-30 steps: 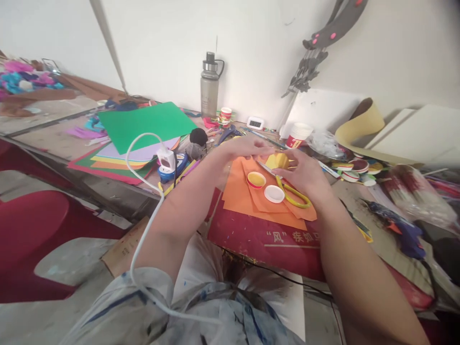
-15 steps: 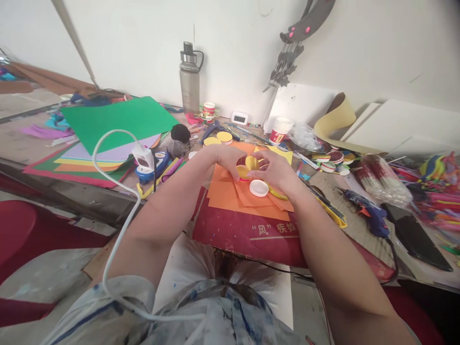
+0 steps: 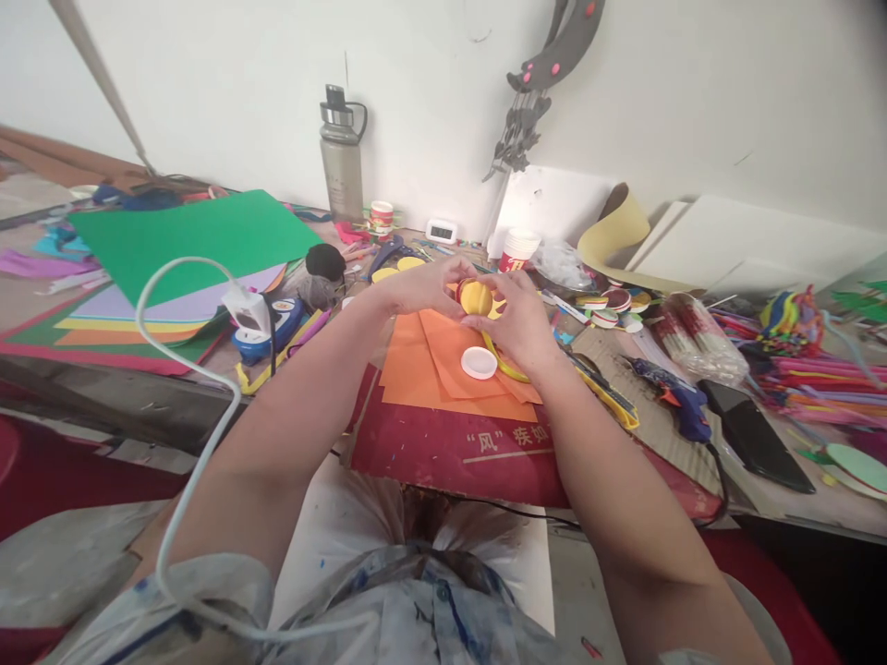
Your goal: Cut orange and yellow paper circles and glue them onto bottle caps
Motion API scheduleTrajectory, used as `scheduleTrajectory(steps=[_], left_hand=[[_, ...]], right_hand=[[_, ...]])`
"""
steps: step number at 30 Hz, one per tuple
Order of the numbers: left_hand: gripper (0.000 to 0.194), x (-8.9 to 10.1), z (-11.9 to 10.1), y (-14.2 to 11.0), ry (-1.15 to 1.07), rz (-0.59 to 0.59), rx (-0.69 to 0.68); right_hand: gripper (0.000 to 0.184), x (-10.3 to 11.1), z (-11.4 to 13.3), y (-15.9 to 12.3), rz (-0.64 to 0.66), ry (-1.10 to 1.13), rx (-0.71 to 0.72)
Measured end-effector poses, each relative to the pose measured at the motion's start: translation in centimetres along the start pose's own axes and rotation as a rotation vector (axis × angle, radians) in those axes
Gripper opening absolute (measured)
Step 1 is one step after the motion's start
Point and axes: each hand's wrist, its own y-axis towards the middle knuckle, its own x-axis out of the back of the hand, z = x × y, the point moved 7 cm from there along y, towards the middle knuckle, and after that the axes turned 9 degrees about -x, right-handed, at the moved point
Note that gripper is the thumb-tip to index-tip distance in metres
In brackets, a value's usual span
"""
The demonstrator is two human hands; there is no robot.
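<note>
Between my left hand [image 3: 438, 284] and my right hand [image 3: 518, 319] is a yellow disc [image 3: 477, 298] with a red edge showing at its upper left. The fingers of both hands are closed round its rim, and it is held tilted above the orange sheets [image 3: 443, 379]. A white shallow round piece [image 3: 479, 363], like a cut-off cup bottom, lies on the sheets just below my hands. Beside my right wrist a yellow curved item [image 3: 509, 366] is partly hidden.
A red board [image 3: 450, 457] lies under the sheets. To the right are a yellow utility knife [image 3: 616, 397], a glue gun [image 3: 672, 397] and a black phone [image 3: 755, 439]. Paper cups [image 3: 518, 249] and a bottle [image 3: 342, 166] stand behind. A white cable [image 3: 200, 480] crosses my left arm.
The yellow disc from my right hand and the red-edged yellow piece from my left have come together, lifted slightly off the sheets. The camera view has shifted right.
</note>
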Motion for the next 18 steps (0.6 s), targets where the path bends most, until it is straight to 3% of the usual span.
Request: scheduleTrajectory(steps=[10,14,18], left_hand=[[0.061,-1.6,-0.6,-0.3,-0.304,-0.028,0.142],[0.049,-1.5,-0.2,0.3,-0.275,-0.138,0.110],[0.042,-1.3,0.1,0.7,-0.224,-0.159,0.087]], right_hand=[[0.067,0.7,0.4,-0.1,-0.084,-0.034,0.067],[0.066,0.8,0.7,-0.2,-0.109,-0.051,0.096],[0.057,0.8,-0.2,0.0,-0.109,0.055,-0.017]])
